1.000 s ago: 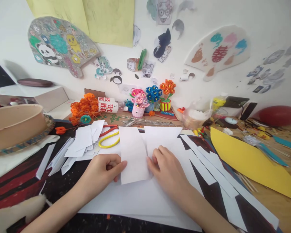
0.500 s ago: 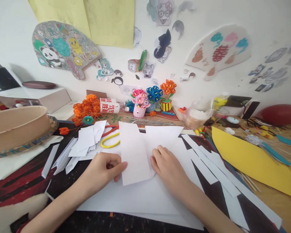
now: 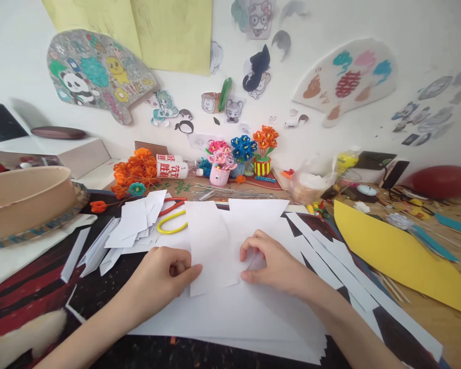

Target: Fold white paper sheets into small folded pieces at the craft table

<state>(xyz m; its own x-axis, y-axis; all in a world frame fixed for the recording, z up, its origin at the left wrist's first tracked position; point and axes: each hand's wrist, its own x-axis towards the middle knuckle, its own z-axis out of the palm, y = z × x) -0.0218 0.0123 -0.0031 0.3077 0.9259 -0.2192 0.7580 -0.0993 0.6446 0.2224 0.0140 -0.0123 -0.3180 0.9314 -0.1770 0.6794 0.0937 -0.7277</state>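
A white rectangular sheet of paper [image 3: 211, 246] lies over larger white paper [image 3: 230, 315] in front of me. My left hand [image 3: 169, 269] pinches the sheet's left edge between thumb and curled fingers. Near its right edge, my right hand [image 3: 271, 264] forms a C, thumb and forefinger apart with a gap between the tips. Another white piece [image 3: 259, 206] lies just behind. To the left, yellow-and-red looped handles [image 3: 172, 223] stick out, partly covered by paper.
A stack of white paper pieces [image 3: 134, 218] lies left, long paper strips [image 3: 341, 266] right. Beyond them is a yellow sheet [image 3: 399, 256]. A round beige container [image 3: 26, 197] stands far left. Orange craft flowers [image 3: 138, 169] and potted craft flowers [image 3: 221, 166] line the back by the wall.
My right hand has spread its thumb and forefinger apart beside the sheet's right edge. The sheet has settled lower and flatter. My left hand keeps its hold on the left edge.
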